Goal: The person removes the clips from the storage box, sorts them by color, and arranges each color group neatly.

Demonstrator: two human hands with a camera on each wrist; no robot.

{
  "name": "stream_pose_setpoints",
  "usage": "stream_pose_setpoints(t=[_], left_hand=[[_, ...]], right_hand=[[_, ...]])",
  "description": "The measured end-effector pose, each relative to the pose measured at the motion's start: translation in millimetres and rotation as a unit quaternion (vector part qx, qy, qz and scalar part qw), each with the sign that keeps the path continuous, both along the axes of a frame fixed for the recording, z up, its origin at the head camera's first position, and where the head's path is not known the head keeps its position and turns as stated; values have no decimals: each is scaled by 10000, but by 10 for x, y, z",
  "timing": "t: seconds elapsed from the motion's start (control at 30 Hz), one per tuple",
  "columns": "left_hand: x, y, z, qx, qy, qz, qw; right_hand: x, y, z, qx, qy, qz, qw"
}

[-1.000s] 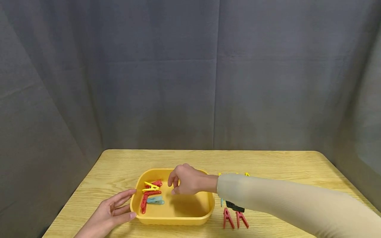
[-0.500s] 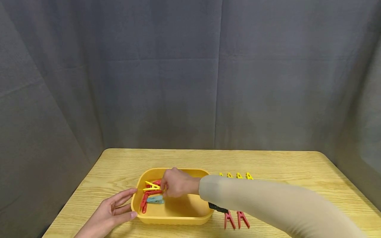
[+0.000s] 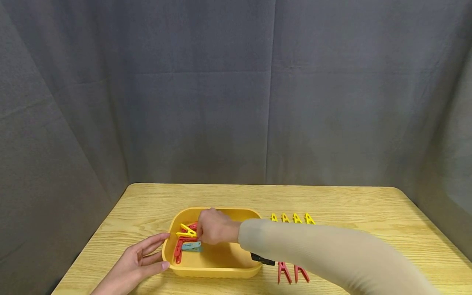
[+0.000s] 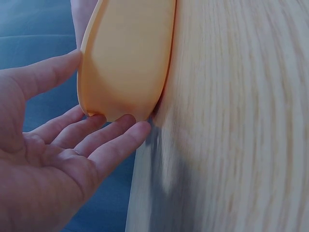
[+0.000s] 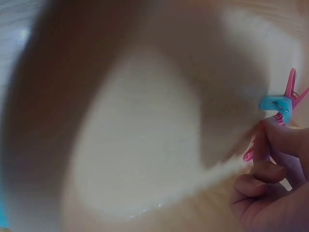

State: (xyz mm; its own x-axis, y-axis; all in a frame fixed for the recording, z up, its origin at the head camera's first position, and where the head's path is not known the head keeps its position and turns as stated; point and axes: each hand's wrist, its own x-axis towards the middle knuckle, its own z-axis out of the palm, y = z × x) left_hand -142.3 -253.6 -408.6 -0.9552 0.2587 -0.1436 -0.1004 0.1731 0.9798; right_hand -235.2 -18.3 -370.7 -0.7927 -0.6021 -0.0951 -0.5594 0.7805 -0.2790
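Observation:
In the head view my left hand [image 3: 134,262] touches the left end of a yellow plastic bin [image 3: 214,272] from outside. The left wrist view shows its thumb and fingertips spread against the bin's wall [image 4: 128,63], fairly straight. My right hand [image 3: 214,227] reaches inside the bin. In the right wrist view that hand [image 5: 270,179] pinches a red clothespin [image 5: 248,155] between thumb and index finger, partly hidden by the fingers. Next to the fingertips lie a blue clothespin [image 3: 191,246], a yellow clothespin [image 3: 187,231] and several red clothespins [image 3: 178,250].
Right of the bin, yellow clothespins [image 3: 297,218] stand in a row on the wooden table [image 3: 350,205]. Two red clothespins [image 3: 283,272] lie nearer the front edge. The right sleeve [image 3: 313,246] covers what lies between them. Grey curtain [image 3: 199,123] hangs behind and at both sides.
My right hand has moved left and down to the clothespins in the bin, and its fingers have closed on a red one. My left hand has stayed at the bin's end.

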Motion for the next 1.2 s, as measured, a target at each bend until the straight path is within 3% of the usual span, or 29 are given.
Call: stream_pose_setpoints(t=[0.2, 0.53, 0.7, 0.83, 1.2], left_hand=[[2, -9, 8, 12, -42, -10, 10000], [22, -10, 21, 7, -66, 30, 10000], [24, -26, 25, 27, 20, 7, 10000], [21, -29, 24, -48, 131, 47, 9999], [11, -25, 15, -70, -8, 44, 10000]], right_hand=[[23, 28, 3, -108, -73, -9, 9999], [145, 403, 113, -347, -526, 226, 9978], [201, 485, 127, -669, -528, -96, 9963], [173, 484, 110, -945, -380, -326, 9943], [58, 467, 20, -933, -282, -497, 9940]])
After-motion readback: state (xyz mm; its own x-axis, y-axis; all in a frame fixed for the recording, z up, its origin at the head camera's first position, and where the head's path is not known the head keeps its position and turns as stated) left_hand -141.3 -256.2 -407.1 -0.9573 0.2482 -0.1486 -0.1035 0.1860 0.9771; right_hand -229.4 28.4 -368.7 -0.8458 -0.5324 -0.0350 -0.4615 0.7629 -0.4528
